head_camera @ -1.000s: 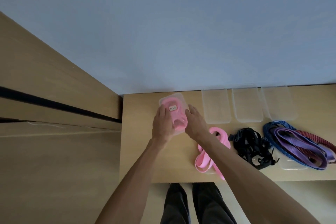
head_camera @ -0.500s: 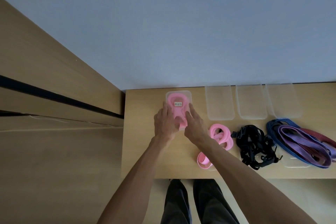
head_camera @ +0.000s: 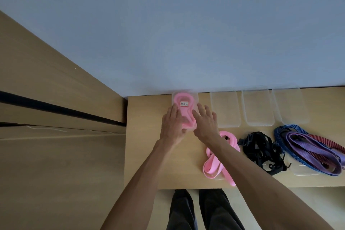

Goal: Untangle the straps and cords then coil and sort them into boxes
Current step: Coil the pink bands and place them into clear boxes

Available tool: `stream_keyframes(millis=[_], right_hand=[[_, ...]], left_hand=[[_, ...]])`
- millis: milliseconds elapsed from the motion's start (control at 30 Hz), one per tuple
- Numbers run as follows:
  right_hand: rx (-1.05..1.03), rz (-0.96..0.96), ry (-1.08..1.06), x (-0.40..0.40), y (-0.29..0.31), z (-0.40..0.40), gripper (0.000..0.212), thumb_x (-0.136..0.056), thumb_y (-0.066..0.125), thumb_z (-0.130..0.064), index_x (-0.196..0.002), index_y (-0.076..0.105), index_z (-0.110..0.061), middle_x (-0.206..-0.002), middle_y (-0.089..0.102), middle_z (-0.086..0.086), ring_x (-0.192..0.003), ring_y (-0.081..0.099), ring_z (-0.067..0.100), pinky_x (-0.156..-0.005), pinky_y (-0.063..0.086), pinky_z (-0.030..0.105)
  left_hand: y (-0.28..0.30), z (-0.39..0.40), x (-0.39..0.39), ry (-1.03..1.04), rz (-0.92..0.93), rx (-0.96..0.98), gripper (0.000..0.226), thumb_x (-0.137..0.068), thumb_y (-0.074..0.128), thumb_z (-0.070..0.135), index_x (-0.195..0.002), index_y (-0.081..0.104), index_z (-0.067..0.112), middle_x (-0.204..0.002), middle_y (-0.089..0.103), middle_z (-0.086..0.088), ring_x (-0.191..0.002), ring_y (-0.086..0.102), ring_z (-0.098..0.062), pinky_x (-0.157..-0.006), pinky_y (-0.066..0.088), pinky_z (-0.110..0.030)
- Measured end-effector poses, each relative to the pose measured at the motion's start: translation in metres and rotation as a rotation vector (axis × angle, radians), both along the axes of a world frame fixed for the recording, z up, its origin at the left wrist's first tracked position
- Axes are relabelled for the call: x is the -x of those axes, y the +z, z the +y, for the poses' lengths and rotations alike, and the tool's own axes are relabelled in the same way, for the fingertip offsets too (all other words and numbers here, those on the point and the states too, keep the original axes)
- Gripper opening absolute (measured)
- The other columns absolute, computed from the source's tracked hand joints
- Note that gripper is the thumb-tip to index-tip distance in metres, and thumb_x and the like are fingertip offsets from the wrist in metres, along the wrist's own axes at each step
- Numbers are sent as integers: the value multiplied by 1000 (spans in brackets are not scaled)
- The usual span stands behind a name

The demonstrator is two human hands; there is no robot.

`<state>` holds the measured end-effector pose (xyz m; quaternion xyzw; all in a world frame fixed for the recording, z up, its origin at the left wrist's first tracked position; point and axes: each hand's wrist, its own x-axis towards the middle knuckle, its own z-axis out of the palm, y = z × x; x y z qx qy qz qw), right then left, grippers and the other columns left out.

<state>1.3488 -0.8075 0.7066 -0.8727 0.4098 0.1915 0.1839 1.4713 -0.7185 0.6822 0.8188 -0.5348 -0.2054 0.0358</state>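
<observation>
Clear lidded plastic box (head_camera: 184, 97) holding a coiled pink strap, labelled, set at the back of the light wooden tabletop (head_camera: 145, 155); flanked and touched by the left hand (head_camera: 172, 127) and right hand (head_camera: 205, 123), fingers extended, nothing gripped. Loose pink webbing strap (head_camera: 214, 166), black cord tangle (head_camera: 261, 149) and purple-and-blue straps (head_camera: 309, 147) laid alongside to the right.

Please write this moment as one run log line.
left hand: open, on pink strap box | right hand: open, on box | second pink strap: loose on table
</observation>
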Motion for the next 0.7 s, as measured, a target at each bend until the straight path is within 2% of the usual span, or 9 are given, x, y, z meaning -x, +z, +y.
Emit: stream_keyframes(millis=[300,400,467,533,600,633,700], right_hand=[[-30,-106,-12,1,-2,-5,75,-84,69,-10,-149,35,-22,-167,5,9,-153,5,33,-120,16,50],[-43,-263,-135,6,5,3,61,-85,66,-8,-142,47,-17,-163,20,16,-149,21,34,-116,25,47],[-22,-366,-266,13,9,9,49,-85,64,-5,-134,56,-10,-151,42,17,-134,44,37,-107,38,46],[-30,-403,-352,25,14,13,42,-87,59,-3,-129,60,-8,-128,62,15,-111,61,35,-92,49,42],[-43,-340,-419,39,24,13,37,-92,51,-5,-127,62,-12,-103,71,15,-90,66,34,-75,54,39],[-42,-299,-456,47,29,12,38,-92,49,-6,-127,62,-14,-97,72,15,-86,67,35,-71,53,37],[-53,-227,-525,67,35,11,40,-91,48,-5,-127,62,-17,-99,72,17,-90,67,37,-71,51,36]], left_hand=[[0,0,1,25,-11,67,88,-75,81,38,-146,39,6,-154,34,-15,-143,33,-31,-112,40,-41],[6,4,9,52,13,187,61,-75,80,29,-128,55,11,-145,43,-14,-130,46,-31,-102,48,-38],[13,5,19,95,41,264,36,-77,75,17,-110,62,14,-128,55,-9,-109,58,-27,-82,56,-36],[20,8,33,119,101,272,20,-81,66,11,-101,65,15,-110,62,-2,-91,64,-23,-67,55,-35],[26,11,49,91,134,215,12,-85,61,11,-96,66,14,-101,66,0,-83,66,-21,-63,54,-34],[29,13,57,83,149,172,7,-87,59,12,-92,64,13,-94,67,-1,-80,65,-22,-62,52,-34],[36,13,75,82,192,73,9,-89,55,12,-81,55,13,-79,62,-1,-71,60,-22,-59,43,-33]])
